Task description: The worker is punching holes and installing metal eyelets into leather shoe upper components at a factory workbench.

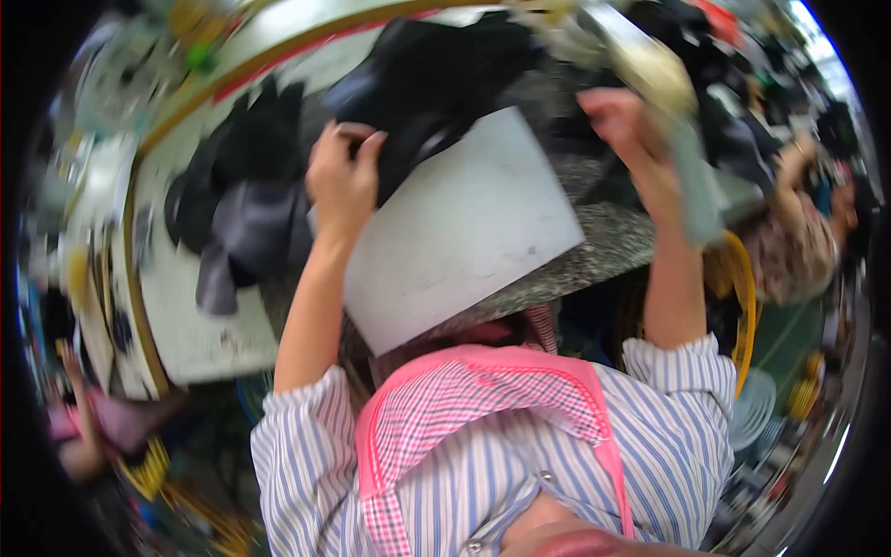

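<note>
My left hand (345, 186) is closed, thumb and fingers drawn together at the edge of a shiny black piece of soft sheet material (422, 84). That piece spreads away from the hand across the far part of the table and overlaps the top of a white board (464, 232). To the right, my right hand (636, 144) is raised beside a cream and grey-green machine part (687, 139). Motion smears its fingers, so whether they hold anything cannot be made out. Dark grey and black pieces (255, 227) lie heaped left of my left hand.
The board rests on a speckled grey tabletop (594, 251). A white surface with a brown rim (176, 325) adjoins on the left. Dark material is piled at the far right. A yellow basket (745, 306) stands by my right forearm. Other people (794, 241) sit to the right and left.
</note>
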`<move>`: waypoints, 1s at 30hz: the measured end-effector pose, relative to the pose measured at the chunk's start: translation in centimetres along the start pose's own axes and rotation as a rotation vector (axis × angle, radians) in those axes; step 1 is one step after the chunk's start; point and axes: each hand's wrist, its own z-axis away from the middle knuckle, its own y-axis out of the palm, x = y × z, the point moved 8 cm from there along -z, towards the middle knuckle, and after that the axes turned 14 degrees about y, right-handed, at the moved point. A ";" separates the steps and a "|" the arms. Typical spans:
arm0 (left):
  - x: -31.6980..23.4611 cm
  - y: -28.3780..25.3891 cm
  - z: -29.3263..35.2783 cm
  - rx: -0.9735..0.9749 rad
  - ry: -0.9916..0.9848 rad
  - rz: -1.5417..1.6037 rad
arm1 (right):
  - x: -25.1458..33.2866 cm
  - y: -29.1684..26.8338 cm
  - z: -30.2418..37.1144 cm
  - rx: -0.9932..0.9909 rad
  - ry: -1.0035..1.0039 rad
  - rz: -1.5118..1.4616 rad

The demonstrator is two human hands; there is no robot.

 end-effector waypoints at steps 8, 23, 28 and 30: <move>3.0 -1.2 0.3 -0.062 -0.056 -0.085 | -3.7 7.7 6.5 0.645 0.207 -0.142; -8.6 3.0 7.7 0.381 0.418 0.013 | -3.7 6.4 8.4 0.596 0.240 -0.034; -9.9 2.6 10.7 0.346 0.264 0.197 | -5.6 7.5 8.4 0.552 0.311 0.096; -9.3 2.5 10.5 0.399 0.090 0.392 | -6.5 7.9 8.4 0.556 0.300 0.207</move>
